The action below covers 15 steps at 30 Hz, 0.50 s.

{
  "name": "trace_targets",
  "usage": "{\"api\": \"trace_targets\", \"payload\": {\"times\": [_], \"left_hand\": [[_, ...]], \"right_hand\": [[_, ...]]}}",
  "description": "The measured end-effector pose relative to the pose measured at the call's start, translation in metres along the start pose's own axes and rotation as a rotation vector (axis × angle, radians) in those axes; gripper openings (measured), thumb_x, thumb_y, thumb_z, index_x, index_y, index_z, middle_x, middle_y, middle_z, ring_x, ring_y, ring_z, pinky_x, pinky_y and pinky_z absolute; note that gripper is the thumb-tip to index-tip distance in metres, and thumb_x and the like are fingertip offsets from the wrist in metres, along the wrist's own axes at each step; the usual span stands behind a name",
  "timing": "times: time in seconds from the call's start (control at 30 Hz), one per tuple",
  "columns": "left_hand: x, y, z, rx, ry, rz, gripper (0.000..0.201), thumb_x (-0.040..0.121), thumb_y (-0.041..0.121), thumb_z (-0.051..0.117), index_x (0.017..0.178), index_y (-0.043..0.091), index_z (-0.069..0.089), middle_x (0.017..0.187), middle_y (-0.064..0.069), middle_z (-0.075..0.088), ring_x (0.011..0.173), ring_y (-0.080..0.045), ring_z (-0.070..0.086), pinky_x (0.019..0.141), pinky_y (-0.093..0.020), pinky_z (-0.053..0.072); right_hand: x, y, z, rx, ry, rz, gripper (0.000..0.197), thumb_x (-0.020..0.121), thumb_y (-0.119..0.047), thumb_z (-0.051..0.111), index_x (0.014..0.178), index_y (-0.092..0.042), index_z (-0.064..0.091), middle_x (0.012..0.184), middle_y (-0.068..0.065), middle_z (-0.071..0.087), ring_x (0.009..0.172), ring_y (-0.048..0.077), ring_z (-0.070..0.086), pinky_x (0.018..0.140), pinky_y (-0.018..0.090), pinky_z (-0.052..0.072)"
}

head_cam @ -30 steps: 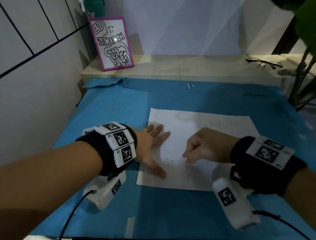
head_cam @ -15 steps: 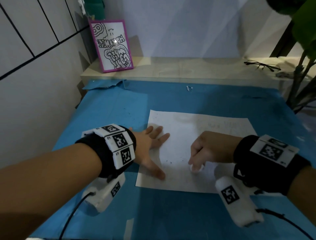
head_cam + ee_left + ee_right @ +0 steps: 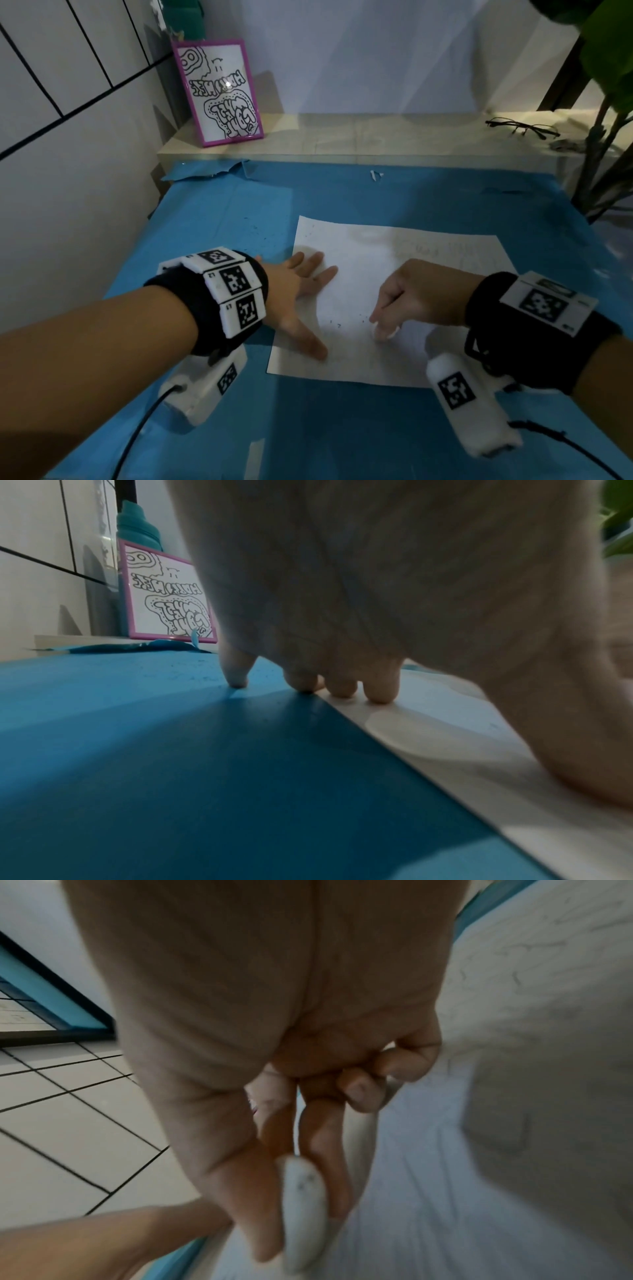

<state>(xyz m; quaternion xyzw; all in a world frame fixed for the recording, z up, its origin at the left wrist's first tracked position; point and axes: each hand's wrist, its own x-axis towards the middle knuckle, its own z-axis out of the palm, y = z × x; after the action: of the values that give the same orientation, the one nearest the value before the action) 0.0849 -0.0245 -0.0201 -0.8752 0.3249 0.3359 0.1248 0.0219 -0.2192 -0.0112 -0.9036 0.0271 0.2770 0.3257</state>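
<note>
A white sheet of paper (image 3: 359,260) with faint pencil marks lies on the blue table cover (image 3: 219,219). My left hand (image 3: 301,298) lies flat with spread fingers (image 3: 380,688) pressing the sheet's left edge, the little finger on the blue cover. My right hand (image 3: 404,301) pinches a small white eraser (image 3: 388,330) between thumb and fingers, its tip down on the paper near the middle. In the right wrist view the eraser (image 3: 303,1213) shows grey smudges and the picture is blurred. Small dark crumbs dot the paper (image 3: 496,1150) between the hands.
A pink-framed drawing (image 3: 219,92) leans on the pale ledge (image 3: 376,137) at the back left, with a teal bottle (image 3: 137,526) behind it. Glasses (image 3: 520,126) lie on the ledge at the right, beside a plant (image 3: 606,85). A tiled wall stands along the left.
My right hand has shifted slightly right and toward me across the paper with the eraser, which now shows below the fingers. The left hand stays in place.
</note>
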Motion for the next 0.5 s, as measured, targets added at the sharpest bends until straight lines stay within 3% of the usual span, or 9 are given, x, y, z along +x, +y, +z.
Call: {"api": "trace_targets", "payload": {"times": [0.13, 0.23, 0.37, 0.43, 0.5], "left_hand": [[0.0, 0.001, -0.001, 0.002, 0.0, -0.005, 0.119, 0.066, 0.081, 0.055, 0.144, 0.039, -0.025, 0.152, 0.012, -0.032, 0.143, -0.014, -0.023, 0.113, -0.061, -0.003], [-0.003, 0.004, -0.003, -0.009, -0.014, -0.012, 0.12, 0.067, 0.079, 0.057, 0.145, 0.039, -0.024, 0.153, 0.012, -0.031, 0.143, -0.014, -0.023, 0.113, -0.061, -0.003], [-0.01, 0.015, -0.005, 0.056, 0.021, -0.016, 0.115, 0.075, 0.075, 0.054, 0.15, 0.025, -0.018, 0.154, 0.006, -0.029, 0.143, -0.014, -0.023, 0.115, -0.048, -0.008], [-0.018, 0.034, -0.003, 0.141, 0.091, 0.063, 0.103, 0.085, 0.067, 0.047, 0.151, 0.019, -0.016, 0.153, 0.004, -0.032, 0.142, -0.013, -0.026, 0.114, -0.045, -0.01], [-0.026, 0.063, 0.004, 0.189, 0.095, 0.198, 0.087, 0.094, 0.059, 0.037, 0.15, 0.022, -0.018, 0.151, 0.005, -0.034, 0.141, -0.013, -0.026, 0.114, -0.048, -0.01]], "right_hand": [[0.003, 0.005, -0.002, 0.124, 0.147, 0.008, 0.01, 0.072, -0.02, 0.076, 0.082, -0.019, 0.076, 0.069, -0.015, 0.07, 0.071, -0.005, 0.061, 0.062, 0.009, 0.038], [0.003, 0.012, 0.009, 0.218, 0.275, -0.021, 0.011, 0.075, -0.02, 0.075, 0.086, -0.017, 0.074, 0.071, -0.016, 0.067, 0.07, -0.002, 0.061, 0.061, 0.011, 0.038], [-0.004, 0.028, 0.025, 0.75, 0.541, -0.001, 0.013, 0.082, -0.023, 0.068, 0.095, -0.021, 0.069, 0.076, -0.006, 0.065, 0.056, 0.005, 0.047, 0.055, 0.02, 0.039], [-0.005, 0.035, 0.034, 0.97, 0.578, 0.035, 0.013, 0.085, -0.02, 0.065, 0.097, -0.013, 0.069, 0.071, -0.002, 0.062, 0.051, 0.008, 0.042, 0.044, 0.018, 0.037], [-0.005, 0.04, 0.038, 1.114, 0.602, 0.03, 0.017, 0.087, -0.014, 0.063, 0.1, -0.005, 0.066, 0.069, 0.001, 0.059, 0.049, 0.009, 0.04, 0.038, 0.017, 0.034]]}}
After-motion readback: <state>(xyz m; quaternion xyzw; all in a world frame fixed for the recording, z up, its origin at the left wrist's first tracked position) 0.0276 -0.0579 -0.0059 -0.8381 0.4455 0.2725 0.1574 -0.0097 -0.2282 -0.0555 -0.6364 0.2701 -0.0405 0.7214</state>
